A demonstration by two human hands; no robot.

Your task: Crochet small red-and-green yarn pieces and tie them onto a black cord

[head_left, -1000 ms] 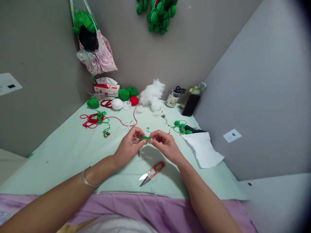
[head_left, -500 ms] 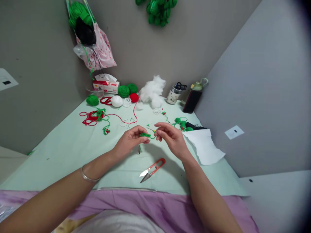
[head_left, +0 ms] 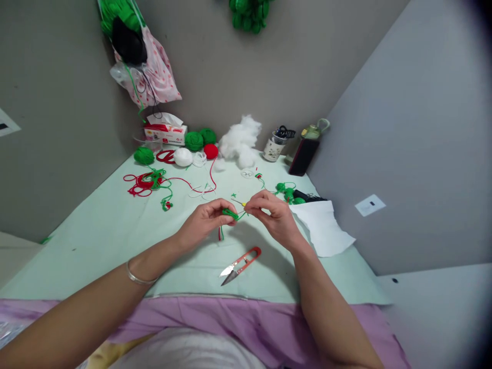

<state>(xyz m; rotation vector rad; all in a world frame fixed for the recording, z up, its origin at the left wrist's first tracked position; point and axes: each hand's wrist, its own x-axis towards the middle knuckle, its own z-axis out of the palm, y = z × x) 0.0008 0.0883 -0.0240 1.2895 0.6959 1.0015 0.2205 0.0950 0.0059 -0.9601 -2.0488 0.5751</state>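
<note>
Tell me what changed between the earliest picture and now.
The right hand has drawn rightward off the green crocheted piece, a green strand now spanning the gap. The piece has tilted, its right end lower. The left hand keeps its grip on it; the orange-handled snips stay on the table.

Partly covered, partly cropped
The left hand [head_left: 202, 221] covers part of the green piece [head_left: 230, 213]; the top edge cuts the bunch [head_left: 249, 14] and bag [head_left: 160, 74].
</note>
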